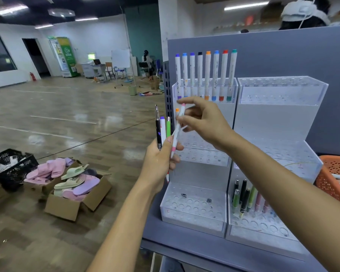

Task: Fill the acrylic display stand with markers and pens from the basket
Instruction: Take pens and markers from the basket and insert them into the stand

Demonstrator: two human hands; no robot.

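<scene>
Two tiered acrylic display stands sit side by side on a grey shelf. Several white markers with coloured caps stand in the left stand's top row. Several pens stand in the right stand's lowest tier. My left hand grips a bunch of pens upright: a black one, a purple-capped white one and a green one. My right hand pinches a white marker with pink ends, slanted in front of the left stand, its lower end at my left hand's fingers. The orange basket is at the right edge.
A grey partition panel backs the stands. On the floor to the left are cardboard boxes of slippers and a black crate. A person's head shows above the panel at the top right.
</scene>
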